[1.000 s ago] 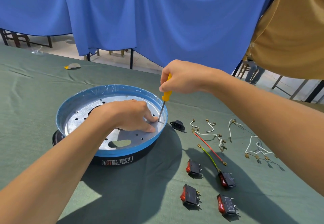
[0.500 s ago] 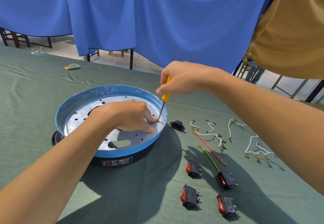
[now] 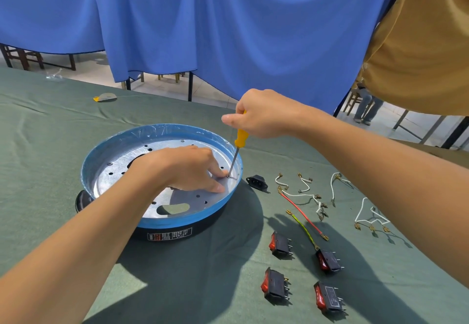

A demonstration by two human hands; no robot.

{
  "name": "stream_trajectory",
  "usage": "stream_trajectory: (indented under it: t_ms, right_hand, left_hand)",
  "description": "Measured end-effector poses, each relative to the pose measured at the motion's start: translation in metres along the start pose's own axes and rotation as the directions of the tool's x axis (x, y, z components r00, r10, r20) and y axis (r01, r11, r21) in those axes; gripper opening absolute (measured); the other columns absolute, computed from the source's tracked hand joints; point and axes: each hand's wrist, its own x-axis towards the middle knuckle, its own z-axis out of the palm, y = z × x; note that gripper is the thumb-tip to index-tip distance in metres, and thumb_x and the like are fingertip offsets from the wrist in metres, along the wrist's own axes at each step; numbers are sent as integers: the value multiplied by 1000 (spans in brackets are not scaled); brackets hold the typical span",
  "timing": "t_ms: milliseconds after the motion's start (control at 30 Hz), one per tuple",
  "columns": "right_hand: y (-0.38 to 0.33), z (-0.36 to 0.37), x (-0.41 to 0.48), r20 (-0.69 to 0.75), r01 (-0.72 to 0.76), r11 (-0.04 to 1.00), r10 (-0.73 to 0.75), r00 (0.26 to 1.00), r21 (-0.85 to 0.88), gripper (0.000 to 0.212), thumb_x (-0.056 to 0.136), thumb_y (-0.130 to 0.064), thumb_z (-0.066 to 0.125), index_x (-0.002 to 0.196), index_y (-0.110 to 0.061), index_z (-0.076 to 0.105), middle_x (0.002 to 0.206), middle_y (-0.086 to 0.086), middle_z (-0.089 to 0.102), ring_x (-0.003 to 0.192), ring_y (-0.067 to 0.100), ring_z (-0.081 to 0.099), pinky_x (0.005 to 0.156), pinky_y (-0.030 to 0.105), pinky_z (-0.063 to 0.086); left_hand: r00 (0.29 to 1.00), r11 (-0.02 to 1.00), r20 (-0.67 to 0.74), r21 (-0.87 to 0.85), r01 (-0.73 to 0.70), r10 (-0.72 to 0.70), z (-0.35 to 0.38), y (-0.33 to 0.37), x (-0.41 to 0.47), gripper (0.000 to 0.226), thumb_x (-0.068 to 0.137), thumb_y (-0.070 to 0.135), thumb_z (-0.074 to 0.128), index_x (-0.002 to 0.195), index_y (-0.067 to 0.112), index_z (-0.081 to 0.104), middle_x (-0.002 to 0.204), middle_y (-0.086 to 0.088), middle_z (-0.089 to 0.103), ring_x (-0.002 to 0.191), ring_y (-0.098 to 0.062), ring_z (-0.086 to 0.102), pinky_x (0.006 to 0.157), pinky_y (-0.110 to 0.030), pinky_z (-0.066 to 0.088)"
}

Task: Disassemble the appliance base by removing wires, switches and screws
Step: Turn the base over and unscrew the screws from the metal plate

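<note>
The round appliance base (image 3: 177,221) has a blue rim and a silver perforated plate inside, and sits on the green table cloth. My left hand (image 3: 182,169) rests on the plate, its thumb and index fingertip beside a screw (image 3: 229,176) near the right rim. From above, my right hand (image 3: 264,115) grips the yellow-handled screwdriver (image 3: 240,139). The shaft stands almost upright with its tip on that screw. Right of the base lie several red-and-black rocker switches (image 3: 280,245) and loose wires (image 3: 302,209).
A black power socket (image 3: 256,181) lies just right of the base. White wires (image 3: 369,218) lie under my right forearm. A small yellow-and-grey item (image 3: 105,97) sits at the far left. A blue curtain hangs behind, and a person in an ochre shirt (image 3: 418,44) stands at the upper right.
My right hand has turned on the screwdriver handle, its thumb now pointing left. The tip stays on the screw. My left hand has hardly moved.
</note>
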Motion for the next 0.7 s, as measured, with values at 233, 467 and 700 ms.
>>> stream_trajectory:
  t_ms: [233, 467, 700]
  right_hand:
    - [-1, -6, -2, 63, -33, 999, 31, 998, 33, 35, 89, -49, 58, 77, -16, 61, 67, -2, 53, 57, 14, 47, 45, 22, 34]
    - [0, -5, -4, 44, 21, 998, -24, 999, 66, 12, 89, -30, 60, 80, -23, 65, 76, -7, 59, 67, 8, 51, 51, 24, 34]
    - [1, -4, -3, 18, -72, 997, 72, 997, 13, 52, 91, -56, 52, 63, -13, 46, 62, 1, 42, 56, 19, 38, 50, 29, 29]
  left_hand:
    - [1000, 1000, -3, -2, -4, 4, 0, 0, 0, 41, 92, 57, 50, 132, 49, 53, 131, 4, 51, 112, -21, 46, 97, -44, 43]
    - [1000, 1000, -6, -21, 4, -4, 1, 0, 0, 42, 91, 58, 51, 132, 49, 53, 133, 6, 50, 115, -20, 45, 99, -44, 42]
    - [1000, 1000, -10, -27, 1, -2, 1, 0, 0, 41, 91, 58, 51, 131, 49, 54, 133, 7, 50, 114, -20, 45, 98, -44, 42]
